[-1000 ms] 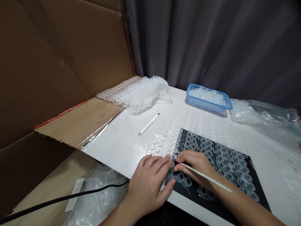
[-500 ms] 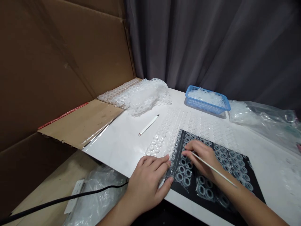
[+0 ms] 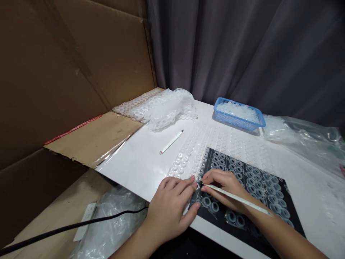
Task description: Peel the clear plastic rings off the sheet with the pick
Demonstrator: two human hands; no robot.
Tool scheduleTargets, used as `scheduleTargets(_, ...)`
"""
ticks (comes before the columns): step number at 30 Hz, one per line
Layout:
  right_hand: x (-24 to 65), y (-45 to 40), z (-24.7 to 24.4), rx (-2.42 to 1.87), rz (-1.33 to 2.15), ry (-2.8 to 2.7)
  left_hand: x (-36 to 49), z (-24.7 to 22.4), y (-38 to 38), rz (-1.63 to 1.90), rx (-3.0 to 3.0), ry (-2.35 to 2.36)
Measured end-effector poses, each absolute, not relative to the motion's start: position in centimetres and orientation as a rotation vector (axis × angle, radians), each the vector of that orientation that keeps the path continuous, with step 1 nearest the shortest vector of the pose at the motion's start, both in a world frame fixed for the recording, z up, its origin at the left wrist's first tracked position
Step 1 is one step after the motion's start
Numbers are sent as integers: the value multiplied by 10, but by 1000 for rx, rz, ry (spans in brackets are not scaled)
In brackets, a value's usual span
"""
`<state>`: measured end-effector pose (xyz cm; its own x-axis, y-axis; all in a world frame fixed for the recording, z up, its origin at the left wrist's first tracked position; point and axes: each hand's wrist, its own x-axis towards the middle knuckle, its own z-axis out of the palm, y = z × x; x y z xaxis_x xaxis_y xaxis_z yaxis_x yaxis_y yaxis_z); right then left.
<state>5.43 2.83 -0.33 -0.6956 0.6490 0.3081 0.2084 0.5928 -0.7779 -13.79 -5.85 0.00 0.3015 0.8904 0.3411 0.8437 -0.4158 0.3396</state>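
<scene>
Clear plastic sheets of round rings [image 3: 252, 189] lie over a black mat [image 3: 292, 216] on the white table. My left hand [image 3: 172, 205] rests palm down at the mat's left edge, its fingers spread on the plastic. In my right hand [image 3: 225, 187], a thin pale stick [image 3: 239, 198] is pinched between thumb and fingers. Its tip meets the column of rings close to my left fingertips. More clear sheet with small round pieces [image 3: 180, 165] extends beyond the mat, up and to the left.
A white pencil [image 3: 171, 142] lies on the table [image 3: 134, 162]. Behind are crumpled bubbly plastic [image 3: 167, 108], a blue basket [image 3: 238, 117] of translucent pieces and a clear bag [image 3: 304, 135]. Cardboard [image 3: 94, 138] borders the left; a black cable [image 3: 81, 226] crosses below it.
My right hand has moved left and slightly down with the stick, closer to my left hand. The left hand has stayed nearly still, and the view has shifted slightly.
</scene>
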Motion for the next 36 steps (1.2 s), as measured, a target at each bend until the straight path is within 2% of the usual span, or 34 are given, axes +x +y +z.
scheduleTargets(11,54,27,-3,-694,973,-2266,-137,0,-58,742,2437,1654)
scheduleTargets(20,49,23,-5,-638,700,-2350,-143,-9,-63,737,2558,1661)
scheduleTargets(26,52,25,-4,-712,759,-2403,-147,0,-57,863,2377,1801)
scheduleTargets(32,52,30,-4,-620,804,-2438,-135,-3,-49,795,2514,1618)
scheduleTargets(36,54,44,-2,-659,702,-2333,-133,-8,-49,776,2467,1612)
